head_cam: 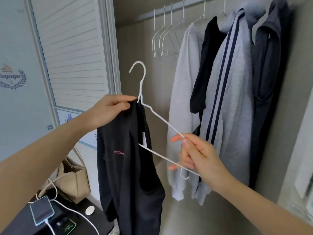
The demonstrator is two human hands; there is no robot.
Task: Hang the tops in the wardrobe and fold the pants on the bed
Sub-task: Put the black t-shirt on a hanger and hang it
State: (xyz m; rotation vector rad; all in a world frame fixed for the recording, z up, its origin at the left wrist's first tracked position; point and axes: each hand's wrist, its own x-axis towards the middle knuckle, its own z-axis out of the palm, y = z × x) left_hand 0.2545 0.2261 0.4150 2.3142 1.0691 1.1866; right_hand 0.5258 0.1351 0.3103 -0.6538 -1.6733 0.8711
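While the wardrobe (220, 217) is standing open with four tops hanging on its rail, a black top (125, 167) is being pinched at the collar by the left hand (108, 111), and the white hanger (157, 116), partly inside it, is being gripped by the right hand (198, 155).

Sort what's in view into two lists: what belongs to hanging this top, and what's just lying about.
Belongs to the job:
black top, held by the left hand
white wire hanger, held by the right hand
wardrobe rail
empty hangers

Just lying about:
phone on its charging cable
beige bag
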